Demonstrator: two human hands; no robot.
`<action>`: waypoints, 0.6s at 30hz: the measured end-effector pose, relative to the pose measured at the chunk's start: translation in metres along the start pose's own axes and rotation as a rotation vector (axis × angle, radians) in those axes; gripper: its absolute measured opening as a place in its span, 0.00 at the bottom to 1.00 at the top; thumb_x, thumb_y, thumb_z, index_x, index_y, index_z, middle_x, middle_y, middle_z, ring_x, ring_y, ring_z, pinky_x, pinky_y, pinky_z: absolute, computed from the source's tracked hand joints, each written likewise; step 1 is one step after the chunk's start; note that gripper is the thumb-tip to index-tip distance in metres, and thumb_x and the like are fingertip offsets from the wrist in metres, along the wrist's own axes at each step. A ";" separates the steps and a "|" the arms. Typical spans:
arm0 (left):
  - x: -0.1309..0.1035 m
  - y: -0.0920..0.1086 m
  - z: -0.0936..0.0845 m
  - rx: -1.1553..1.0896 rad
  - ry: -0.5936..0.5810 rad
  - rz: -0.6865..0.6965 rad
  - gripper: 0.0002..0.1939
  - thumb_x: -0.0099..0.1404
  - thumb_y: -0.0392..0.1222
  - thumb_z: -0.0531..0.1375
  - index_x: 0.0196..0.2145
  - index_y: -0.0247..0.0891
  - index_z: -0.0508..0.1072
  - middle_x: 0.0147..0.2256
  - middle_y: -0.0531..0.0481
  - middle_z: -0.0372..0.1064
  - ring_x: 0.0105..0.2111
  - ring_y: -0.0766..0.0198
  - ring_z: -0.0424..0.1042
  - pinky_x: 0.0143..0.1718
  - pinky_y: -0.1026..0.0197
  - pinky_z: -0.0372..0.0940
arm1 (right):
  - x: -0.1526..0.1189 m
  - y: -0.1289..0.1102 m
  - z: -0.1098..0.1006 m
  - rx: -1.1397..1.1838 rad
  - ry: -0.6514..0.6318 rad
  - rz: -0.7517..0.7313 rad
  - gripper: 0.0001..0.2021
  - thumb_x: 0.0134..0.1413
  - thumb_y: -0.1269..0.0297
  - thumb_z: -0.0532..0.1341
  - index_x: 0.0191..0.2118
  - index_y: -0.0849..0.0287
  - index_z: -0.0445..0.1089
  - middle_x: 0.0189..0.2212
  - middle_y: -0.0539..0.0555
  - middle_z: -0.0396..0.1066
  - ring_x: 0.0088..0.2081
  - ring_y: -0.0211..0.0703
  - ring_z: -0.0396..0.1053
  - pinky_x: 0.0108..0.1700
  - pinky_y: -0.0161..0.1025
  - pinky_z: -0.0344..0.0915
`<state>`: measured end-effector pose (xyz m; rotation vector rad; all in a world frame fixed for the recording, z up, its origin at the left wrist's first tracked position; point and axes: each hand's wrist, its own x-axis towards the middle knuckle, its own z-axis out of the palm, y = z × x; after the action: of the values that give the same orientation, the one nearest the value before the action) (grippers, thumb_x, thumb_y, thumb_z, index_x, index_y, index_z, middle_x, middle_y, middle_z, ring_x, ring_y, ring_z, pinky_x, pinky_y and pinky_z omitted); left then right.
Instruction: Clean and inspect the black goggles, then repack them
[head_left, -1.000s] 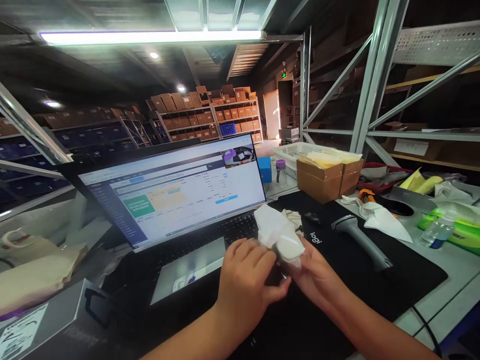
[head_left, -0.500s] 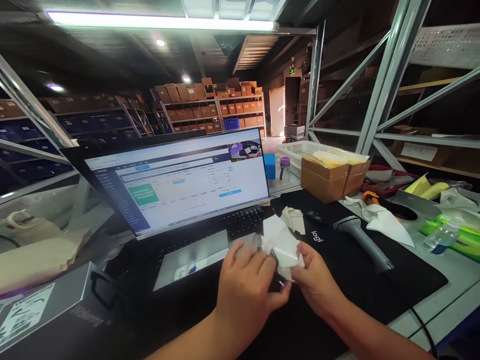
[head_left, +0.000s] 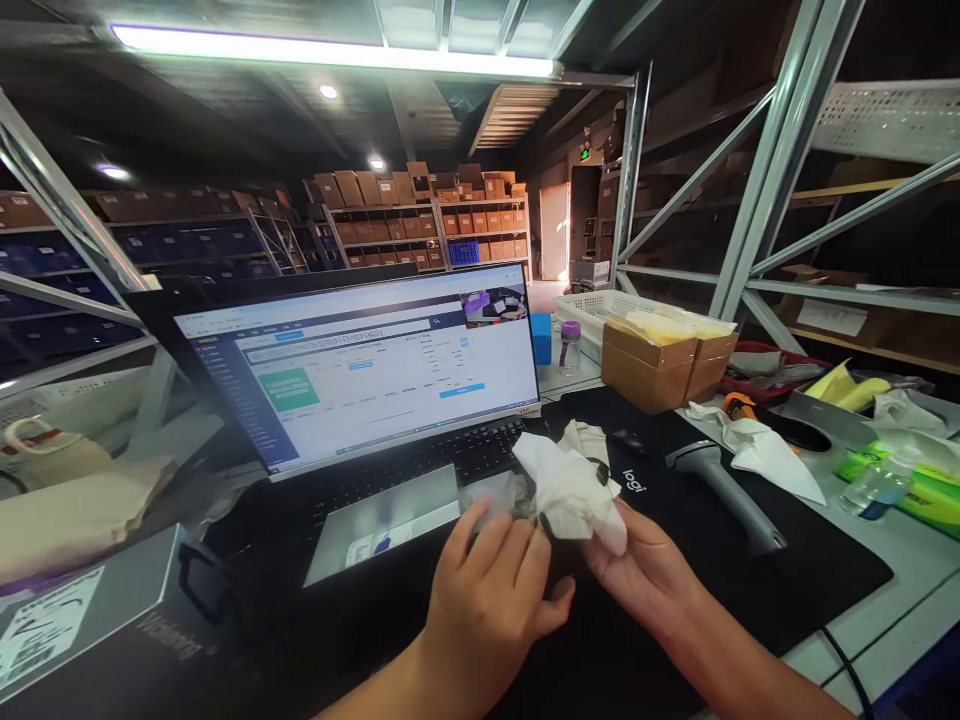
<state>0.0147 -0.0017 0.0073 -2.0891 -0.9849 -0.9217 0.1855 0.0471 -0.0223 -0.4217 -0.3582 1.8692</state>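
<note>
My right hand [head_left: 641, 565] holds a crumpled white tissue [head_left: 574, 487] by its right side, with the thumb over the edge and the fingers below. Dark bits show within the tissue's folds; what they belong to cannot be made out. My left hand [head_left: 491, 585] is just left of the tissue, back toward me, fingers bent and thumb held apart. Its fingertips are partly hidden, and nothing shows in its grip. Beyond those fingers lies a clear plastic wrapper [head_left: 491, 493], next to a flat silver box [head_left: 386, 525]. Another crumpled paper [head_left: 589, 440] sits behind the tissue.
A monitor [head_left: 360, 370] stands behind a keyboard [head_left: 487, 450]. On the black desk mat [head_left: 832, 545] lies a grey barcode scanner [head_left: 731, 500]. Cardboard boxes [head_left: 649, 370], a clear bottle [head_left: 877, 485] and used tissues [head_left: 772, 455] are rightward. A grey box [head_left: 97, 610] occupies the left front.
The tissue has been turned and bunched up in my right hand, and dark bits now show in it. My left thumb and fingers have come away from its lower edge.
</note>
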 end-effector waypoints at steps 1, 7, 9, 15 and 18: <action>0.000 -0.001 0.000 0.006 0.003 0.006 0.08 0.65 0.42 0.60 0.35 0.34 0.73 0.31 0.50 0.75 0.35 0.59 0.72 0.54 0.50 0.60 | -0.001 0.001 0.001 -0.023 -0.014 -0.013 0.16 0.36 0.70 0.77 0.33 0.57 0.75 0.37 0.51 0.78 0.38 0.40 0.74 0.43 0.34 0.71; 0.002 -0.004 0.002 0.009 0.011 -0.004 0.09 0.65 0.43 0.60 0.32 0.34 0.73 0.29 0.48 0.74 0.34 0.57 0.72 0.50 0.50 0.64 | -0.012 0.019 0.004 -0.321 -0.264 -0.153 0.15 0.38 0.71 0.76 0.28 0.56 0.68 0.25 0.47 0.71 0.25 0.36 0.65 0.29 0.33 0.63; 0.000 -0.004 0.002 0.007 0.013 -0.004 0.09 0.65 0.43 0.60 0.32 0.34 0.73 0.29 0.48 0.74 0.34 0.57 0.72 0.50 0.50 0.64 | -0.011 0.020 0.004 -0.304 -0.261 -0.147 0.16 0.37 0.72 0.76 0.26 0.57 0.68 0.23 0.46 0.70 0.24 0.35 0.64 0.28 0.32 0.62; -0.003 0.000 0.007 0.034 -0.006 0.043 0.07 0.65 0.41 0.59 0.35 0.34 0.74 0.32 0.47 0.76 0.35 0.58 0.73 0.51 0.51 0.66 | 0.001 -0.001 0.003 -0.118 -0.047 -0.054 0.20 0.33 0.72 0.76 0.37 0.55 0.75 0.37 0.49 0.77 0.37 0.40 0.72 0.40 0.35 0.68; 0.001 0.000 0.006 0.050 0.006 0.056 0.07 0.65 0.41 0.59 0.35 0.34 0.74 0.31 0.47 0.76 0.34 0.58 0.74 0.50 0.52 0.66 | -0.003 0.000 0.002 -0.177 -0.095 -0.104 0.16 0.36 0.71 0.76 0.33 0.55 0.73 0.33 0.48 0.76 0.35 0.39 0.71 0.41 0.35 0.68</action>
<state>0.0166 0.0031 0.0048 -2.0604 -0.9322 -0.8663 0.1852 0.0445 -0.0207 -0.4264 -0.6016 1.7657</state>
